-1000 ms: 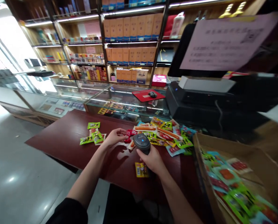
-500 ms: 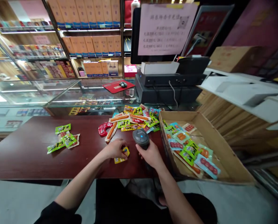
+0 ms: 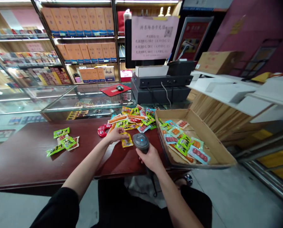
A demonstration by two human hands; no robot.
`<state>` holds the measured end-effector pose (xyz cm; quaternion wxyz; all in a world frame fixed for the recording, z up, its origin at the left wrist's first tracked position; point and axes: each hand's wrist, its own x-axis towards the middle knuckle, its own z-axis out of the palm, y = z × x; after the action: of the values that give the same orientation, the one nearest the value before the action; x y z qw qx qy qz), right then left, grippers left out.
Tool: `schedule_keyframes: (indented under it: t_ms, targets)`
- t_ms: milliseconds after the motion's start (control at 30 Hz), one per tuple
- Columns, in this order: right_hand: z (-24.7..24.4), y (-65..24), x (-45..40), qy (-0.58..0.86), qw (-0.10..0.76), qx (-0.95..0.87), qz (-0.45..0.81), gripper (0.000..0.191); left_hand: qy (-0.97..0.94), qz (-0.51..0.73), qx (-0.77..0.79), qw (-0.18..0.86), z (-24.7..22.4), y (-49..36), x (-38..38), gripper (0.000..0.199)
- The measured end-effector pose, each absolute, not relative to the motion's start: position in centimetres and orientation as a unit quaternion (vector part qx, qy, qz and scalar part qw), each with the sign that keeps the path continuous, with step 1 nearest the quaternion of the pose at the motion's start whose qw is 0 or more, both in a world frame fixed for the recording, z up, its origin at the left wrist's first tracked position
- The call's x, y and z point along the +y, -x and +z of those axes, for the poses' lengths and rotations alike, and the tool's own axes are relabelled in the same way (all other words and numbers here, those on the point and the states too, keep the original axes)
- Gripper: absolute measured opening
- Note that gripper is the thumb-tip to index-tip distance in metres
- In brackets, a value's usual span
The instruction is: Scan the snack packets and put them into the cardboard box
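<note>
My left hand (image 3: 117,134) pinches a yellow snack packet (image 3: 127,141) by its upper edge, just over the dark red tabletop (image 3: 89,169). In my right hand (image 3: 151,156) is a dark grey barcode scanner (image 3: 141,143) with a blue light on its top, its head close to the packet's right side. Beyond both hands lies a heap of packaged sausages and snacks (image 3: 134,118), with a red curved packet (image 3: 103,130) at its left end. Several green and pale packets (image 3: 64,142) form a smaller group at the left.
To the right, an open cardboard box (image 3: 217,148) holds several snack packets. A cash drawer (image 3: 160,91) and a monitor carrying a pink notice (image 3: 153,38) stand behind the table. A glass display counter (image 3: 84,95) with a red mouse pad (image 3: 115,89) runs along the back.
My left hand has moved up and slightly left with the yellow packet, which now shows more of its face. The scanner has shifted slightly left in view. The camera view has turned a little.
</note>
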<state>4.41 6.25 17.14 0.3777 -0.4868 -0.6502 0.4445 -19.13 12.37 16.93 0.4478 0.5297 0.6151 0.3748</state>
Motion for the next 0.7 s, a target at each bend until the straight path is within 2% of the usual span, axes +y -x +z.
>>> schedule_keyframes:
  t_ms: [100,200,367,700]
  targets:
    - [17.3,-3.8,6.6,0.485,0.367,-0.642,0.467,0.029,-0.393,0.505,0.559,0.528,17.2,18.6,13.6,0.037]
    - [17.1,-3.0,7.3,0.486,0.352,-0.641,0.479,0.026,-0.304,0.553,0.536,0.560,17.6,18.5,14.3,0.033]
    - [16.8,-2.3,8.1,0.493,0.335,-0.647,0.475,0.024,-0.261,0.561,0.551,0.561,17.8,19.3,14.2,0.023]
    - [18.3,-2.2,7.9,0.497,0.351,-0.636,0.474,0.026,-0.281,0.551,0.528,0.582,18.4,19.5,13.3,0.033]
